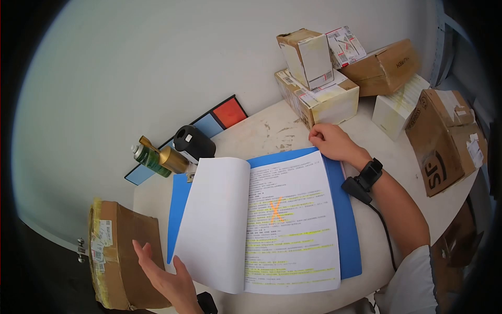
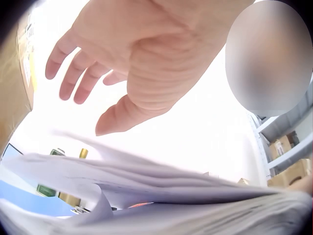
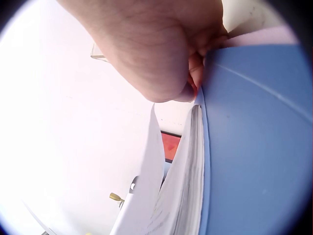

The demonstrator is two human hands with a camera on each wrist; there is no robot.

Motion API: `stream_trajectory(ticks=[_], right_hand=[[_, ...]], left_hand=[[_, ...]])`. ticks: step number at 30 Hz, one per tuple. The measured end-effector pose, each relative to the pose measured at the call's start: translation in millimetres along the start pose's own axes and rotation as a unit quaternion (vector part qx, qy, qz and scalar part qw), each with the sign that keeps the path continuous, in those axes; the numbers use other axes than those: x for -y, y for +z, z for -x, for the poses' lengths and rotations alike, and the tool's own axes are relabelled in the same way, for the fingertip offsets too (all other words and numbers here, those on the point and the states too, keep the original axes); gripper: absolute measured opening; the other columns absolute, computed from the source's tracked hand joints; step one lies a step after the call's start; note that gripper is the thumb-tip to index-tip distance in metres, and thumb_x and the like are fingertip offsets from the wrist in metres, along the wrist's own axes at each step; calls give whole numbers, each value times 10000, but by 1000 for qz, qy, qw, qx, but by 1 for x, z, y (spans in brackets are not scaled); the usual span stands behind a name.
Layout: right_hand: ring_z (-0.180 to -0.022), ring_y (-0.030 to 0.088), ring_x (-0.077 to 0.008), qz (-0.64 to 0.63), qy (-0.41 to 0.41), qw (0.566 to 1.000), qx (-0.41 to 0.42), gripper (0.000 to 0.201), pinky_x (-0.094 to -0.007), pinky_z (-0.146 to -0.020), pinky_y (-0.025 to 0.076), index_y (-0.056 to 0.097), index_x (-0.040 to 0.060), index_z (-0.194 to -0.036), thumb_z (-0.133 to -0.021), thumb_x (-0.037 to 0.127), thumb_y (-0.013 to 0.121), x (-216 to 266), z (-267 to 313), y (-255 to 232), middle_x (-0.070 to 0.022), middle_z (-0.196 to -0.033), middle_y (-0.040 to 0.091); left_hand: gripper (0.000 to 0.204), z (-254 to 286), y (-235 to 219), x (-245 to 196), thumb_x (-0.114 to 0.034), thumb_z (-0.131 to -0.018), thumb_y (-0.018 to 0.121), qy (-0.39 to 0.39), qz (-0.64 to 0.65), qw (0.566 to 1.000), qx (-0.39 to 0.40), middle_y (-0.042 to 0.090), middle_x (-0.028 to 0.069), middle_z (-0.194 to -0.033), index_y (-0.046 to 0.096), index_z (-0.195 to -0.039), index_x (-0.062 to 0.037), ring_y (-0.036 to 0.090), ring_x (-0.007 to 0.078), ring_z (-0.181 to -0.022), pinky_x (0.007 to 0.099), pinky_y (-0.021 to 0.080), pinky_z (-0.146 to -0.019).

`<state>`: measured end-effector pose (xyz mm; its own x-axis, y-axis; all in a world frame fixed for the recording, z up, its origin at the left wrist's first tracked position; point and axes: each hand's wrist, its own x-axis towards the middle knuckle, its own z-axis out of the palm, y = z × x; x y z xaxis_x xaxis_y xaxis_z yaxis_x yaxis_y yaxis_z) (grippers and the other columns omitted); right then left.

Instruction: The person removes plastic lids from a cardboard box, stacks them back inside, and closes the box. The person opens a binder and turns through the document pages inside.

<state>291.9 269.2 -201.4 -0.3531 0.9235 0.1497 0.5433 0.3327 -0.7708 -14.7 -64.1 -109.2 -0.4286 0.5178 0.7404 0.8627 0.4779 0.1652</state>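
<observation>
A blue folder (image 1: pixel 349 225) lies open on the table with a thick stack of printed sheets (image 1: pixel 293 246) on it. Yellow highlighter runs through many lines, and an orange cross marks the middle. A white page (image 1: pixel 215 225) is turned over to the left, standing up in a curve. My left hand (image 1: pixel 170 280) hovers by its lower left edge, fingers spread and thumb apart, holding nothing; the left wrist view shows this hand (image 2: pixel 132 58) above the sheets. At the folder's upper right corner, my right hand (image 1: pixel 337 142) has curled fingers, and thumb and fingertip pinch the cover's edge (image 3: pixel 199 95).
A dark cylindrical holder (image 1: pixel 194 144), a gold can (image 1: pixel 173 160) and a green bottle (image 1: pixel 151 161) stand behind the folder. Cardboard boxes (image 1: pixel 334 102) are stacked at the back right, with a large SF box (image 1: pixel 444 141) nearer. Another carton (image 1: pixel 128 256) sits at the left.
</observation>
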Motion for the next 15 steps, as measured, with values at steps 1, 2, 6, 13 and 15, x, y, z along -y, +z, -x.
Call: stream_trajectory(ticks=[1, 2, 6, 13, 15], right_hand=[[-763, 652, -173, -2, -3, 1000, 1, 158, -315, -732, 524, 686, -27, -985, -928, 104, 619, 1, -1, 0, -106, -846, 703], [-793, 673, -218, 5, 2, 1000, -2, 166, -346, -745, 528, 698, -2, -974, -923, 133, 618, 0, -2, 0, -111, -871, 718], [-835, 699, -255, -25, 3, 1000, 7, 172, -368, -768, 535, 709, 24, -968, -918, 164, 623, -10, -4, 5, -111, -901, 738], [-841, 711, -252, -15, 7, 1000, 1, 168, -363, -779, 545, 713, 25, -952, -916, 171, 639, 0, -1, 2, -111, -876, 740], [-840, 711, -253, -1, 17, 1000, 7, 166, -365, -778, 545, 713, 27, -951, -914, 173, 642, 2, -1, 0, -109, -881, 741]], left_hand=[[866, 2, -7, -9, 99, -750, 665, 39, 80, 994, 60, 633, 184, -1244, 368, -1553, -26, 618, 331, -1159, 447, 483, -1006], [841, 8, -19, -26, 96, -739, 686, 73, 157, 978, 121, 622, 187, -1263, 409, -1526, -12, 595, 356, -1195, 469, 466, -1036], [760, 24, -29, -90, -284, -800, 812, 400, 249, 773, 425, 568, 206, -1393, 522, -1452, -20, 523, 426, -1298, 540, 439, -1067], [771, 36, -10, -76, -275, -790, 821, 370, 279, 764, 449, 618, 205, -1327, 519, -1446, -2, 567, 434, -1245, 493, 483, -1031], [786, 48, -1, -72, -267, -789, 825, 389, 246, 787, 410, 623, 199, -1320, 503, -1455, -1, 571, 435, -1237, 489, 487, -1024]])
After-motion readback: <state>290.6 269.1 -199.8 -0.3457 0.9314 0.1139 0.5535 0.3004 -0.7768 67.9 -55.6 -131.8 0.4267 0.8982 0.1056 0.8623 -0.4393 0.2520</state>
